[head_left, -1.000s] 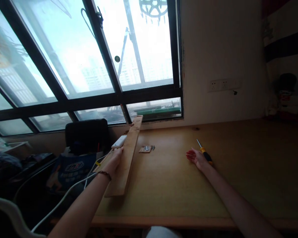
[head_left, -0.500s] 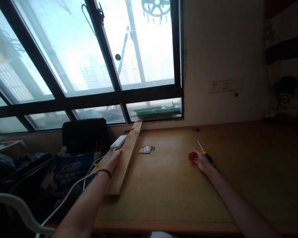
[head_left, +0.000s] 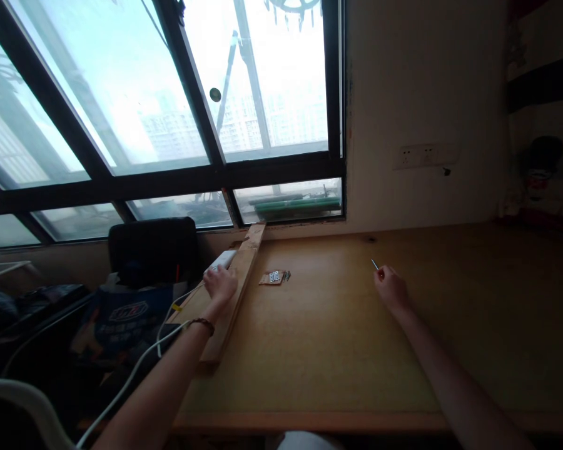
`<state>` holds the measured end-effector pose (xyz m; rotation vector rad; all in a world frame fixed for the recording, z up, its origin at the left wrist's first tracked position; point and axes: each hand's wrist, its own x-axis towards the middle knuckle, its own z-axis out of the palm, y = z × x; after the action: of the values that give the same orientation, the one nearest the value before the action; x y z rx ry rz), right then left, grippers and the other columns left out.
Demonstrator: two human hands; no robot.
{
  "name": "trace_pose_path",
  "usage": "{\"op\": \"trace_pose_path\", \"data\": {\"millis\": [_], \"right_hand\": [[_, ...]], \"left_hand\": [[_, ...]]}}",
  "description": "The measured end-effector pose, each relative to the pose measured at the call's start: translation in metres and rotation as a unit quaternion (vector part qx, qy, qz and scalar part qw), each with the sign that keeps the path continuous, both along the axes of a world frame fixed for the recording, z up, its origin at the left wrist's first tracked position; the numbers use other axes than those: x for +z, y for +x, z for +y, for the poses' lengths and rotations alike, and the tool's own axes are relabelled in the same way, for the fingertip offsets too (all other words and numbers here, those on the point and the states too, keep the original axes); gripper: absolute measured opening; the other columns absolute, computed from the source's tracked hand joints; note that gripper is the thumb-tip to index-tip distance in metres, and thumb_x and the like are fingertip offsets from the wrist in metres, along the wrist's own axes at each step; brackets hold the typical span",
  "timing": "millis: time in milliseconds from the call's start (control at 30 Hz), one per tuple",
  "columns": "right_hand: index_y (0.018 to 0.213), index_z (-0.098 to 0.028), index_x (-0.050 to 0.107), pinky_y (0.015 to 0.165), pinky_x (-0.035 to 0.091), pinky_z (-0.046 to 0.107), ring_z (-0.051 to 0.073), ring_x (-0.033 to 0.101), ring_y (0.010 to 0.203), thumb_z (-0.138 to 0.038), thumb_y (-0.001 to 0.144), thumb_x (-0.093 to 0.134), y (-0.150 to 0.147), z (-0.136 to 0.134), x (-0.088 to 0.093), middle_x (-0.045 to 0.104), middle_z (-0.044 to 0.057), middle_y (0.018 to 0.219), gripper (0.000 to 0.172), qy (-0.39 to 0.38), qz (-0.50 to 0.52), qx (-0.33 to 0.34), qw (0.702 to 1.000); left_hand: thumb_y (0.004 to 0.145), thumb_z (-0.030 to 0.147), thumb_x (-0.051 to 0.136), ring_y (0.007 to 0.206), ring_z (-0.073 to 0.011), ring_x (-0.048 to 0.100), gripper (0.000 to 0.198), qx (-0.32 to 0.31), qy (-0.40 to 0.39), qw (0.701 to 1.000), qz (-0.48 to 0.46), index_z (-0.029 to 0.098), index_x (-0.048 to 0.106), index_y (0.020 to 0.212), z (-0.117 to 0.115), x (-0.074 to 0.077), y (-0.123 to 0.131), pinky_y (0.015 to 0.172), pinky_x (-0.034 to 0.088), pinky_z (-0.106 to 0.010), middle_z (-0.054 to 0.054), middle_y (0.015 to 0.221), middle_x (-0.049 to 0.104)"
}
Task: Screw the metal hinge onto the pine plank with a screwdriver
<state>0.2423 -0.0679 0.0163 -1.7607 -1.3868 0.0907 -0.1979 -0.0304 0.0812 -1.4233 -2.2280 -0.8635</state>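
Note:
My right hand (head_left: pixel 390 286) is closed around a screwdriver, and its thin metal shaft (head_left: pixel 374 264) sticks out towards the window. The handle is hidden in my fist. My left hand (head_left: pixel 221 283) rests over a long wooden board (head_left: pixel 244 265), fingers bent but apart, at the near end of a white box with a cable (head_left: pixel 225 259). Whether the fingertips press on that box is hard to tell. Between my hands, closer to the board, lie small metal hinges (head_left: pixel 274 276) on a brown scrap, with several screws (head_left: pixel 286 275) beside them.
The wooden table (head_left: pixel 328 337) stretches below the window and wall. To the left stand a black chair (head_left: pixel 152 250) and a blue bag (head_left: pixel 126 315). A white cable (head_left: pixel 136 369) runs past my left forearm. A wall socket (head_left: pixel 415 156) is at the right.
My right hand, open beside the screwdriver before, has taken hold of its handle. My left hand has lifted its fingers and shifted onto the white box's near end. The view tilted slightly down.

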Motion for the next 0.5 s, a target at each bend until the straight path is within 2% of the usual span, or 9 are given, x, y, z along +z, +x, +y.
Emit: {"op": "trace_pose_path", "data": {"millis": [67,167,267,333,367,400,467,500], "right_hand": [[0.081,-0.013,0.057,0.080,0.038,0.039,0.028,0.056,0.090,-0.025,0.074,0.051,0.007,-0.002,0.000,0.061,0.018,0.090,0.016,-0.068,-0.130,-0.052,0.988],[0.087,-0.009,0.057,0.077,0.039,0.038,0.030,0.056,0.091,-0.021,0.072,0.053,0.013,-0.003,-0.006,0.059,0.022,0.091,0.020,-0.161,-0.155,-0.074,0.972],[0.088,-0.009,0.055,0.072,0.040,0.035,0.027,0.058,0.086,-0.016,0.072,0.050,0.011,0.001,-0.009,0.060,0.020,0.087,0.018,-0.141,-0.040,-0.057,0.988],[0.087,-0.012,0.054,0.070,0.041,0.032,0.023,0.058,0.080,-0.019,0.071,0.050,0.001,0.003,-0.008,0.061,0.014,0.083,0.017,-0.080,0.124,-0.027,0.989],[0.084,-0.014,0.054,0.067,0.042,0.030,0.021,0.058,0.077,-0.022,0.070,0.052,-0.007,0.003,-0.006,0.061,0.010,0.079,0.017,-0.048,0.223,0.005,0.974],[0.081,-0.016,0.054,0.064,0.043,0.028,0.018,0.058,0.072,-0.025,0.067,0.055,-0.017,0.001,-0.004,0.060,0.006,0.075,0.017,-0.023,0.324,0.056,0.944],[0.075,-0.018,0.054,0.060,0.044,0.026,0.015,0.055,0.063,-0.029,0.060,0.061,-0.041,-0.007,0.000,0.055,0.000,0.067,0.020,-0.011,0.480,0.182,0.858],[0.074,-0.018,0.054,0.060,0.044,0.026,0.014,0.054,0.061,-0.029,0.057,0.065,-0.054,-0.012,0.001,0.054,-0.001,0.065,0.023,-0.013,0.528,0.228,0.818]], "left_hand": [[0.080,0.030,0.052,0.120,-0.0304,0.033,0.048,-0.103,0.022,0.994,0.026,0.001,0.041,0.116,-0.001,-0.006,0.029,0.100,0.026,-0.042,-0.021,0.130,0.040],[0.084,0.027,0.046,0.123,-0.0231,0.034,0.041,-0.289,0.050,0.956,-0.012,0.008,0.041,0.120,-0.019,-0.018,0.095,0.103,0.026,-0.036,-0.015,0.129,0.044],[0.086,0.031,0.042,0.112,-0.0193,0.047,0.034,-0.401,0.042,0.903,-0.145,0.012,0.049,0.112,-0.043,-0.037,0.165,0.097,0.035,-0.034,-0.013,0.118,0.054],[0.085,0.036,0.041,0.096,-0.0181,0.058,0.036,-0.448,-0.002,0.858,-0.251,0.014,0.051,0.111,-0.055,-0.049,0.202,0.087,0.043,-0.033,-0.011,0.104,0.062],[0.085,0.039,0.040,0.091,-0.0181,0.060,0.036,-0.457,-0.021,0.836,-0.304,0.014,0.054,0.107,-0.059,-0.054,0.216,0.081,0.046,-0.032,-0.011,0.100,0.064],[0.084,0.042,0.040,0.085,-0.0177,0.062,0.038,-0.469,-0.044,0.809,-0.352,0.014,0.056,0.103,-0.062,-0.058,0.226,0.075,0.048,-0.030,-0.011,0.096,0.065],[0.082,0.046,0.041,0.077,-0.0167,0.062,0.041,-0.499,-0.091,0.759,-0.409,0.013,0.059,0.098,-0.068,-0.064,0.234,0.065,0.048,-0.027,-0.009,0.090,0.066],[0.080,0.047,0.043,0.074,-0.0160,0.062,0.041,-0.514,-0.108,0.743,-0.414,0.013,0.060,0.095,-0.070,-0.065,0.234,0.063,0.048,-0.025,-0.008,0.087,0.066]]}}
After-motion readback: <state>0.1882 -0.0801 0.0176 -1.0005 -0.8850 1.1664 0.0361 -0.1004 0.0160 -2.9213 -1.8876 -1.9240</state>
